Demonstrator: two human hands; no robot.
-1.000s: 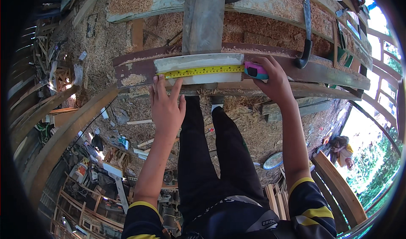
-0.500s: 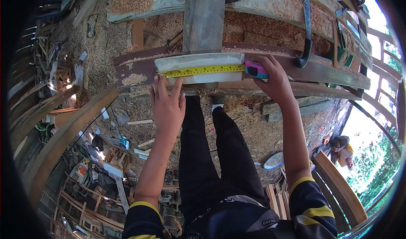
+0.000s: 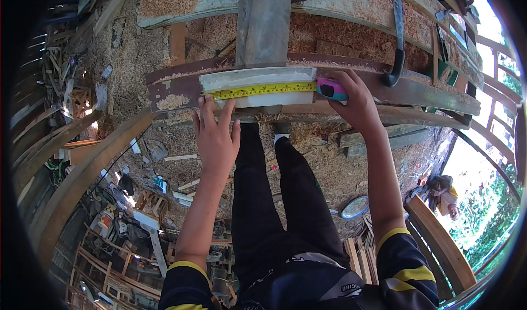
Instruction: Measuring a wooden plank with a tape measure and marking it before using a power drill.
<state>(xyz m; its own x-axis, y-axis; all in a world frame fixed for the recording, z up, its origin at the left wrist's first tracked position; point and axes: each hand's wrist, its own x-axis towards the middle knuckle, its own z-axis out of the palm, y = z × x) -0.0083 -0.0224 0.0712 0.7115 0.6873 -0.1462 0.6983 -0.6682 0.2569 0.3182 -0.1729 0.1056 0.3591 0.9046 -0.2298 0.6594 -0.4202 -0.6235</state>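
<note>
A short pale wooden block (image 3: 258, 77) lies lengthwise across a brown plank, with the yellow tape blade (image 3: 269, 88) stretched along it. My right hand (image 3: 355, 105) grips the pink and teal tape measure (image 3: 332, 88) at the block's right end. At the other end, my left hand (image 3: 215, 137) has its fingers stretched out and spread; the fingertips touch the blade's tip and the block's near left edge. Nothing is gripped in that hand.
Under the block runs the brown plank (image 3: 433, 98), with a grey board (image 3: 263, 24) beyond. A long blade with a black handle (image 3: 396, 63) rests at the right. Wood shavings (image 3: 170, 0) cover the far beam and floor. Another person (image 3: 446, 196) is at the far right.
Almost nothing differs. Both hands, the tape and the block keep their places, apart from a very slight shift of the view.
</note>
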